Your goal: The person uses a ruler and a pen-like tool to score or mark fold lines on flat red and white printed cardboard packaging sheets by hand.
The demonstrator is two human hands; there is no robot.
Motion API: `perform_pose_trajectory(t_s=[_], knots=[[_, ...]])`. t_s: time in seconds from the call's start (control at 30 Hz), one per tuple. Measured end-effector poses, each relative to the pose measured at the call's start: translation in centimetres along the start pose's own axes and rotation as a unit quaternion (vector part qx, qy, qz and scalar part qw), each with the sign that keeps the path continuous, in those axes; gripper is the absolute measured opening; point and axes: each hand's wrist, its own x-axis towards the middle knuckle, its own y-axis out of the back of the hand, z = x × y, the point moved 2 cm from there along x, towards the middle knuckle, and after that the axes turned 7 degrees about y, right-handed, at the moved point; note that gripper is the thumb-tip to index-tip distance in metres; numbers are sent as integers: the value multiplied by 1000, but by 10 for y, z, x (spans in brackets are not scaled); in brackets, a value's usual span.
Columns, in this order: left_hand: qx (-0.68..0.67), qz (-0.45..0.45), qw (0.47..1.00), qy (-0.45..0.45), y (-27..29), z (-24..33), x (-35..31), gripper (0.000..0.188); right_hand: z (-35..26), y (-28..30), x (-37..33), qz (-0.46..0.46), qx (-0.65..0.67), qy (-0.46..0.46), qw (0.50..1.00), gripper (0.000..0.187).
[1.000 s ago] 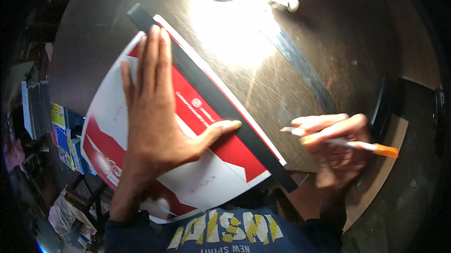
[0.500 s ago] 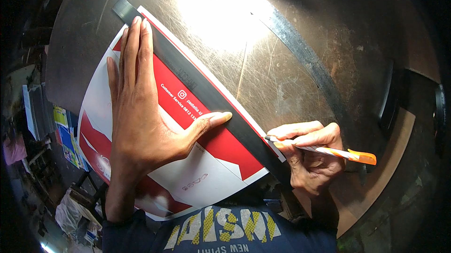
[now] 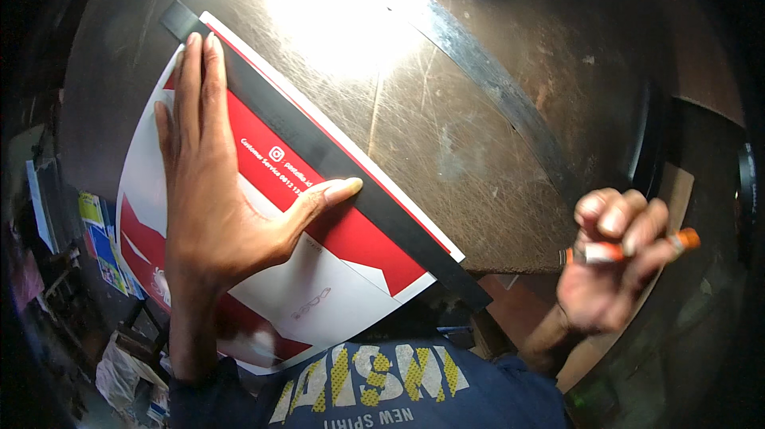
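A red and white printed sheet (image 3: 335, 293) lies slanted on the dark table. Across its upper right side runs a long dark ruler (image 3: 295, 122), leaving a narrow strip of paper showing beyond it. My left hand (image 3: 211, 214) lies flat with its fingers stretched out, fingertips and thumb tip pressing on the ruler. Off to the right, clear of the paper, my right hand (image 3: 610, 270) is raised with its fingers closed around a slim orange and white pen (image 3: 603, 253). The pen's orange cap end (image 3: 684, 239) sticks out on the right; its tip is blurred.
A long metal strip (image 3: 494, 82) lies on the table (image 3: 446, 166) to the right of the sheet. Bright lamp light glares at the far side. Colourful printed papers (image 3: 102, 238) and a whitish plastic bag (image 3: 119, 369) are beyond the table's left edge.
My right hand has lifted the pen from the ruler's near end and moved away to the right. My left hand keeps its press on the ruler; the whole view has shifted slightly.
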Motion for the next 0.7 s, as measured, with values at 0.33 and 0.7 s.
perform_pose_trajectory(t_s=[0.33,0.7], knots=[[-28,-63,997,33,10,10,-2,147,-41,5,-30,-110,-243,-104,958,65],[-39,-62,997,23,3,4,-1,146,-32,-20,-10,-134,-176,-67,973,46]])
